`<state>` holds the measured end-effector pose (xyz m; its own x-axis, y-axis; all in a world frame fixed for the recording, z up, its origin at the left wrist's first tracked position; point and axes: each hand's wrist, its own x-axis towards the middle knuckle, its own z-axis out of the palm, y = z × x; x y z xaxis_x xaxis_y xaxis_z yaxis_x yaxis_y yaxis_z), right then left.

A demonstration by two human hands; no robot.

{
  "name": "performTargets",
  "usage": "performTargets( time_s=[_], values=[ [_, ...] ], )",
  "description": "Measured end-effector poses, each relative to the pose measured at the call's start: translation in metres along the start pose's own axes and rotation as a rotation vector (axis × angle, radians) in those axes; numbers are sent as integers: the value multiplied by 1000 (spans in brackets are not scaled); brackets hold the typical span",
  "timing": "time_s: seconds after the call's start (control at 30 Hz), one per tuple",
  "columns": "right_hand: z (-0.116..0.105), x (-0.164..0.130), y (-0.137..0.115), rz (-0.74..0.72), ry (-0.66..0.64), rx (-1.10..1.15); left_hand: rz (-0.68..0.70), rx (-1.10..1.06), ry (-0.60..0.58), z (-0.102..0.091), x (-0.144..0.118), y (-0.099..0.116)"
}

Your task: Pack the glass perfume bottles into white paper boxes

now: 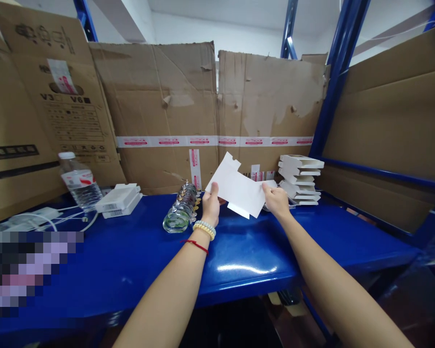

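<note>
Fingers of left hand [210, 205] and right hand [276, 200] pinching flat white carton blank [237, 188], long axis sloping down rightward

Flat white carton blank [237, 189], unfolded, tilted, held above blue shelf

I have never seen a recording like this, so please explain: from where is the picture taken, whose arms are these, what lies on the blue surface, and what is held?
There is no machine here. One camera sits on a person's head and looks down at that person's own two arms. The left hand and right hand together hold a flat white carton blank, not yet folded. On the blue shelf lie a glass bottle on its side, a plastic water bottle, two stacked white boxes, white cables and a pile of folded white cartons. Brown cardboard sheets stand behind.
</note>
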<state>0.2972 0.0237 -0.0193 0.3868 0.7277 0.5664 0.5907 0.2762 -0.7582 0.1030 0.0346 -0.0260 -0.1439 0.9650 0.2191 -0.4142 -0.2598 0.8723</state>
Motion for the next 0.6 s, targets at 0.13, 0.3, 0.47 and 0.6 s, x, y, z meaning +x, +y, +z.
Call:
performTargets(
  time_s=[0.13, 0.3, 0.47, 0.6],
  values=[
    [-4, 2, 2, -39, 42, -134, -41, -66, -134, 3, -5, -1],
    [-3, 6, 7, 26, 2, -17, -129, -125, -85, 5, -7, 4],
    [0, 6, 8, 162, -103, 372, -128, -70, 50, 2, -1, 5],
    [1, 8, 9, 202, -76, 389, -121, 69, 26, 1, 0, 0]
  ],
)
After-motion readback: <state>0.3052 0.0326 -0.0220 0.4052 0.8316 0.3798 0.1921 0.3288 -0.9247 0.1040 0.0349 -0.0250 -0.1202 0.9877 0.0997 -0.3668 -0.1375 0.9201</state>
